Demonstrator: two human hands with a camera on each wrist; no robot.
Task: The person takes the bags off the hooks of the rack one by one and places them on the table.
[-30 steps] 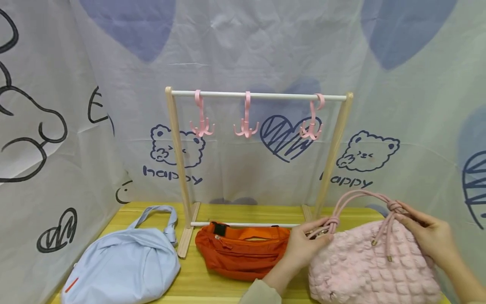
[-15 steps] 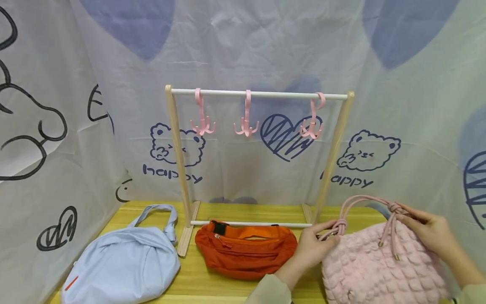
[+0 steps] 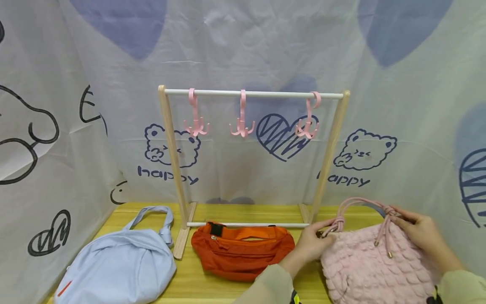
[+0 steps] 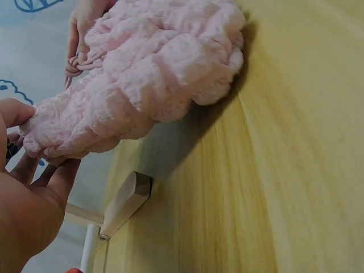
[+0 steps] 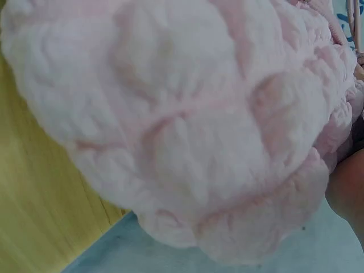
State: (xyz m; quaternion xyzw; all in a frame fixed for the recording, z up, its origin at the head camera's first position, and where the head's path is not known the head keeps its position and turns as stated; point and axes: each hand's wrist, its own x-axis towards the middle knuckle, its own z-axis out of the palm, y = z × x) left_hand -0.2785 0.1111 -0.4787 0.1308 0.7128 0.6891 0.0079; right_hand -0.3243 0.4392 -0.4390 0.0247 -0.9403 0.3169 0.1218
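A puffy pink quilted handbag with knotted cord handles is at the right of the table in the head view. My left hand pinches its upper left corner by the handle knot; the left wrist view shows that thumb and fingers on either side of the bag's edge. At the upper right corner, my right hand grips the other handle knot. Quilted fabric fills most of the right wrist view and hides most of the right hand there. The bag's lower edge is cut off in the head view.
A wooden rack with a white top rail carries three pink hooks. An orange waist bag lies before its base, left of my left hand. A pale blue bag lies at the left of the yellow wooden table.
Both hands and the pink handbag have shifted slightly right and down relative to the rack since a second ago. The head view has also swung a little. Both hands keep their hold.
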